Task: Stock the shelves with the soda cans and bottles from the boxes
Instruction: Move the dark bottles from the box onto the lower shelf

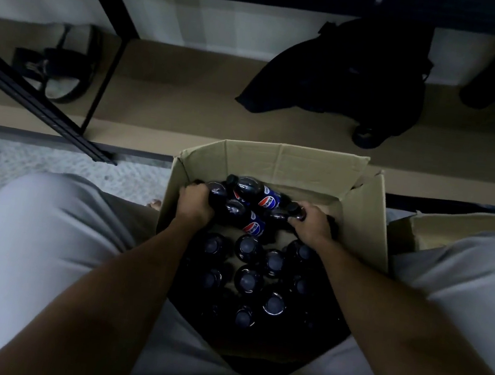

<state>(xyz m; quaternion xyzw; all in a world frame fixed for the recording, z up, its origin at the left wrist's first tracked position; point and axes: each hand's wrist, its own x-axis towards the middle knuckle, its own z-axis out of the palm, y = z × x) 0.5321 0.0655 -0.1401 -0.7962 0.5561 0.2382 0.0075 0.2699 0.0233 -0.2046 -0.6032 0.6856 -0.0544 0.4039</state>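
We see the left hand (pixel 195 204) and right hand (pixel 310 223) each grasping dark plastic Pepsi bottles (pixel 257 201) lying across the far end of the open brown cardboard box (pixel 367 220); more upright capped bottles (pixel 248 281) fill its near end.

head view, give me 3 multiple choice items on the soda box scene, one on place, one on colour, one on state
1. Where does the open cardboard box sit?
A. between the person's knees
B. on the shelf
C. on a chair

2. What colour are the labels on the lifted bottles?
A. green
B. blue with red and white
C. yellow

3. What is the left hand doing?
A. resting flat on the floor
B. hanging idle
C. gripping bottles

Answers: 1 A, the box stands on the floor with a leg on either side. 2 B, the logos show those colours. 3 C, its fingers curl around dark bottles, as the right hand does.
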